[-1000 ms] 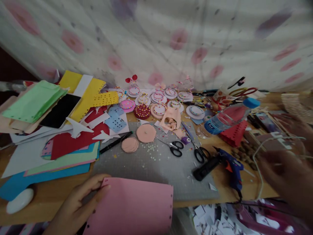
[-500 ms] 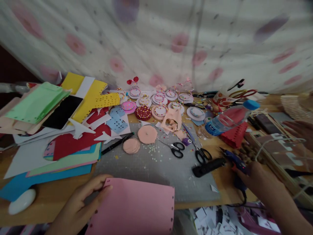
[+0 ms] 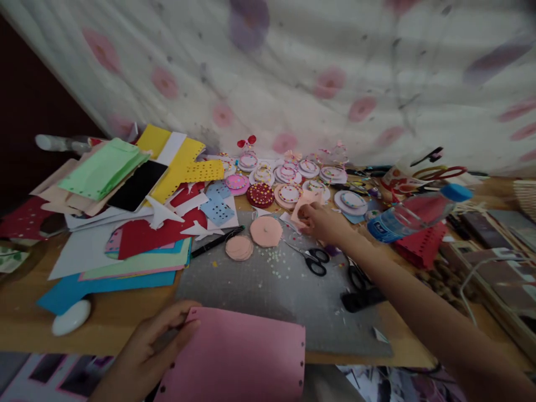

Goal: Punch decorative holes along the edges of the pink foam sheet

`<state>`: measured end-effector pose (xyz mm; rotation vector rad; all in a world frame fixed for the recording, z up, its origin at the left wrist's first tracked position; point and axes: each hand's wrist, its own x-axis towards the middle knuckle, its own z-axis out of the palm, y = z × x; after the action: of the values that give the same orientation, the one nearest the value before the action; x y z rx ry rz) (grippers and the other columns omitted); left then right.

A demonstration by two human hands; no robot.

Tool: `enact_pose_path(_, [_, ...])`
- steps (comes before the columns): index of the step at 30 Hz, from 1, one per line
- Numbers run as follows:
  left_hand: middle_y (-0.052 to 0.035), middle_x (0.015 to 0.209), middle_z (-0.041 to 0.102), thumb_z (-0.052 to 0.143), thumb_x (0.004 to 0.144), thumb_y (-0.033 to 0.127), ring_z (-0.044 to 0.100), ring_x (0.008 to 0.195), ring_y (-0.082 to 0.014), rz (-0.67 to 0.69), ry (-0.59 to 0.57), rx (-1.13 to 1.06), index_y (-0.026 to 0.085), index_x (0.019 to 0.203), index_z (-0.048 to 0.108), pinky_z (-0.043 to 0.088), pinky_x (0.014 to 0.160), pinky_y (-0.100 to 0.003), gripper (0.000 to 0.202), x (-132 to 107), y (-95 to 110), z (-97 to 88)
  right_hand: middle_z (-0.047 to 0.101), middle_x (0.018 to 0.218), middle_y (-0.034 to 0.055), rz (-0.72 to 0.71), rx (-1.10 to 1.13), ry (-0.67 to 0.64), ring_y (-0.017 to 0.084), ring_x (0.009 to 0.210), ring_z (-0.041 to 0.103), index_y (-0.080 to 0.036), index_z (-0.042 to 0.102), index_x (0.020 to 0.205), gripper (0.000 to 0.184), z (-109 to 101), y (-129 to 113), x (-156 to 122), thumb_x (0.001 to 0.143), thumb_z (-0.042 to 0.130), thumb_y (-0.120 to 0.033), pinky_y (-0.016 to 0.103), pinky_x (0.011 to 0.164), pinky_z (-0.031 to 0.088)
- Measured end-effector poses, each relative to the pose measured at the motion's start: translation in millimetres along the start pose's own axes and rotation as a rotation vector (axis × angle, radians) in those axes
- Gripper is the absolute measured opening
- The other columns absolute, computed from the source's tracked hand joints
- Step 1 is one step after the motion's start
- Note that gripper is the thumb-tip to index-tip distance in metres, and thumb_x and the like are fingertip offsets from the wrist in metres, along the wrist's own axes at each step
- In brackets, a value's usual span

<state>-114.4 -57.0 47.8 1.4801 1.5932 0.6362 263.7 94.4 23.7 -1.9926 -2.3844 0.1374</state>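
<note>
My left hand pinches the upper left corner of a pink paper sheet with holes punched along its sides. The sheet sits over the front edge of the cutting mat. My right hand reaches across the mat, its fingers curled down at a peach paper cutout; what the fingertips hold is hidden. Near it lie a peach paper disc, a stack of smaller peach circles, black-handled scissors and scattered small pale bits. A second pair of scissors is partly behind my right forearm.
Several decorated paper hats stand along the back. On the left are coloured sheets, a phone and a white oval object. A water bottle leans at right, beside a wooden tray.
My right hand has left the blue glue gun at the right and moved left to the peach cutout. My left hand still holds the pink sheet. The view has shifted slightly.
</note>
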Motion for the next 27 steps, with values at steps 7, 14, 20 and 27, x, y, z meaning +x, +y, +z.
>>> enact_pose_path(7, [-0.0021, 0.092, 0.074, 0.065, 0.078, 0.044, 0.069, 0.087, -0.0196, 0.053, -0.043, -0.022, 0.025, 0.096, 0.071, 0.054, 0.073, -0.017, 0.027, 5, -11, -4.9, 0.067, 0.101, 0.0128, -0.006, 0.104, 0.081, 0.022, 0.083, 0.066, -0.014, 0.058, 0.108, 0.027, -30, 47, -18, 0.086, 0.047, -0.026, 0.031, 0.072, 0.051])
enact_pose_path(14, [-0.0017, 0.087, 0.07, 0.056, 0.087, 0.043, 0.065, 0.083, -0.0178, 0.032, -0.11, -0.134, 0.021, 0.1, 0.063, 0.051, 0.071, -0.019, 0.026, 21, 1, 19.9, 0.071, 0.079, 0.0085, -0.037, 0.152, -0.075, 0.024, 0.071, 0.067, -0.021, 0.067, 0.087, 0.014, -1, 42, -79, 0.08, 0.058, -0.028, 0.034, 0.065, 0.053])
enact_pose_path(20, [-0.0011, 0.079, 0.065, 0.048, 0.091, 0.039, 0.06, 0.076, -0.0161, 0.061, -0.271, -0.129, 0.019, 0.09, 0.063, 0.048, 0.067, -0.02, 0.025, 10, 8, 39.7, 0.069, 0.083, 0.0104, 0.028, 0.173, -0.002, 0.025, 0.072, 0.066, -0.02, 0.062, 0.097, 0.022, 16, 56, -91, 0.087, 0.046, -0.031, 0.037, 0.065, 0.054])
enact_pose_path(27, [-0.0026, 0.08, 0.067, 0.052, 0.087, 0.039, 0.062, 0.076, -0.0166, 0.019, -0.433, -0.104, 0.019, 0.091, 0.067, 0.051, 0.067, -0.019, 0.025, -4, -1, 31.6, 0.068, 0.085, 0.0094, -0.015, 0.138, 0.024, 0.024, 0.076, 0.066, -0.019, 0.061, 0.092, 0.024, 24, 68, -85, 0.088, 0.047, -0.038, 0.036, 0.069, 0.053])
